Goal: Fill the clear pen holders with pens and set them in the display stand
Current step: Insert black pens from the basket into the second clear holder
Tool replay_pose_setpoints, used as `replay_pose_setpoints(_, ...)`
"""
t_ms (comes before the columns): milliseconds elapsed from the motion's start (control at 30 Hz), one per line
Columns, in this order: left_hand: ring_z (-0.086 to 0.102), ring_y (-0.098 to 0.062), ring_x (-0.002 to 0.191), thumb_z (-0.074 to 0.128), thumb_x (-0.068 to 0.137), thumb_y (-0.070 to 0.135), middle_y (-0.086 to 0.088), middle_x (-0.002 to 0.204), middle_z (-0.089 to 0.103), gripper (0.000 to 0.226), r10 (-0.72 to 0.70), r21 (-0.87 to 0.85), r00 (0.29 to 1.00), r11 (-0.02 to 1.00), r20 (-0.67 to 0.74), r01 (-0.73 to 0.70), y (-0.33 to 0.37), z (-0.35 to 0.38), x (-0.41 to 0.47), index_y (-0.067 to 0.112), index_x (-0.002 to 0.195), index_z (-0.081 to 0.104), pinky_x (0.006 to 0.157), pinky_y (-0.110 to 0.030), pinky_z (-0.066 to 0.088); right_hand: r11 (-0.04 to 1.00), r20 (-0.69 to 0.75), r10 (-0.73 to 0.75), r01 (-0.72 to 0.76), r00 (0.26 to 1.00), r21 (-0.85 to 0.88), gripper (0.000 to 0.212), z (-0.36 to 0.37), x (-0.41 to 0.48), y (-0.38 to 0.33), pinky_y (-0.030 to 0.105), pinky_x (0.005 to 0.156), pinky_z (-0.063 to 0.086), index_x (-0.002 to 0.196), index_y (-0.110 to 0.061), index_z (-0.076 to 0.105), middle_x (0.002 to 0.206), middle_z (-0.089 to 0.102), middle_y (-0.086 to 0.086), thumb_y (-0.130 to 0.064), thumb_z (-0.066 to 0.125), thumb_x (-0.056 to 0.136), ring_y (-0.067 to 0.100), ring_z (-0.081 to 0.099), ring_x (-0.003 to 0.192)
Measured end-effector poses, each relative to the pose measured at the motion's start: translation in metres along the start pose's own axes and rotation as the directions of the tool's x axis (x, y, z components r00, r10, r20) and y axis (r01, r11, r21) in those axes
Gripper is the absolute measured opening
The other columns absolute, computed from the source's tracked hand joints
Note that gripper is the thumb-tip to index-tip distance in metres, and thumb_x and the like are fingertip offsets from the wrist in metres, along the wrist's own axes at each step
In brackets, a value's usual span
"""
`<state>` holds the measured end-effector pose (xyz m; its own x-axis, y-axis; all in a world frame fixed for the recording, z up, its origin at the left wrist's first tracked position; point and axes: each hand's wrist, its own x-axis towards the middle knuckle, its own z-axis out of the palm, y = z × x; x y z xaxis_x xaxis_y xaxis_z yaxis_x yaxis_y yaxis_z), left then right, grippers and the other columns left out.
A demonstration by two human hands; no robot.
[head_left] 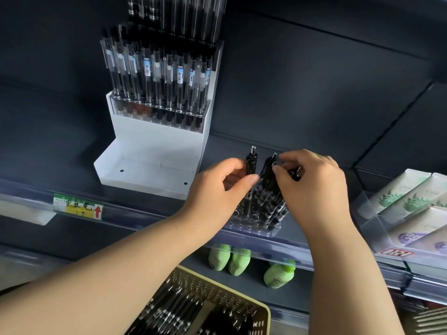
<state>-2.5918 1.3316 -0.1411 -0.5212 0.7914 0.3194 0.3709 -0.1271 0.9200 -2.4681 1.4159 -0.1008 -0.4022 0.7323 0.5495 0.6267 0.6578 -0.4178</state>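
The clear pen holder (254, 228) stands at the front edge of the shelf (302, 131), just right of the white display stand (150, 141) and not touching it. It is partly filled: black pens (268, 201) stand in its right-hand holes, leaning a little, while several holes on its left side show as open rings.

The left hand (215, 189) pinches a single black pen (251, 163) between thumb tip and curled fingers. The pen is held upright, clicker end up, over the left part of the holder; whether its tip has entered a hole cannot be told. The right hand (316, 182) is curled round the tops of a small bunch of pens (267, 171). Its fingertips press them together, and one more pen end (296, 175) pokes out beneath its fingers.

In the stand's upper tier sits a second clear holder (157, 112), packed with upright pens bearing barcode labels. The stand's lower tier (145, 176) is a white tray with two dark dots.

Below the forearms, a yellow perforated basket (264, 313) holds loose black pens. Green bottles (219, 258) stand on the lower shelf. A price label (77, 206) with a red arrow sits in the shelf rail, and boxed goods (406, 197) lie at the right.
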Motion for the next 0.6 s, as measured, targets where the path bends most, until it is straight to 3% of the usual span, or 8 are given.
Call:
replay_pose_setpoints(200, 0.062, -0.004, 0.083, 0.065, 0.084, 0.025, 0.008, 0.088, 0.067, 0.017, -0.014, -0.030, 1.000, 0.999, -0.005, 0.014, 0.0030, -0.0015, 0.0020, 0.018, 0.099, 0.066, 0.080, -0.021, 0.050, 0.996, -0.010, -0.057, 0.056, 0.998, -0.064, 0.011, 0.0011, -0.0007, 0.0009, 0.045, 0.077, 0.046, 0.089, -0.017, 0.073, 0.083, 0.071, 0.000, -0.018, 0.072, 0.078, 0.029, 0.056, 0.089)
replay_pose_setpoints(433, 0.061, -0.004, 0.081, 0.066, 0.084, 0.026, 0.008, 0.086, 0.067, 0.017, 0.005, -0.006, 1.000, 1.000, -0.002, -0.005, 0.0014, -0.0007, 0.0026, 0.017, 0.098, 0.066, 0.076, -0.021, 0.051, 0.979, -0.104, -0.096, 0.075, 0.990, -0.192, 0.009, -0.0033, -0.0015, -0.0006, 0.032, 0.069, 0.027, 0.079, -0.018, 0.072, 0.073, 0.069, 0.001, -0.026, 0.076, 0.074, 0.031, 0.056, 0.080)
replay_pose_setpoints(600, 0.060, -0.003, 0.078, 0.066, 0.083, 0.026, 0.008, 0.085, 0.067, 0.015, 0.006, 0.002, 1.000, 1.000, -0.007, -0.006, 0.0011, 0.0017, 0.0026, 0.018, 0.096, 0.066, 0.074, -0.018, 0.050, 0.980, -0.124, -0.121, 0.099, 0.985, -0.171, 0.005, 0.0045, -0.0018, -0.0034, 0.033, 0.068, 0.030, 0.077, -0.016, 0.072, 0.072, 0.070, 0.003, -0.020, 0.074, 0.076, 0.032, 0.057, 0.078)
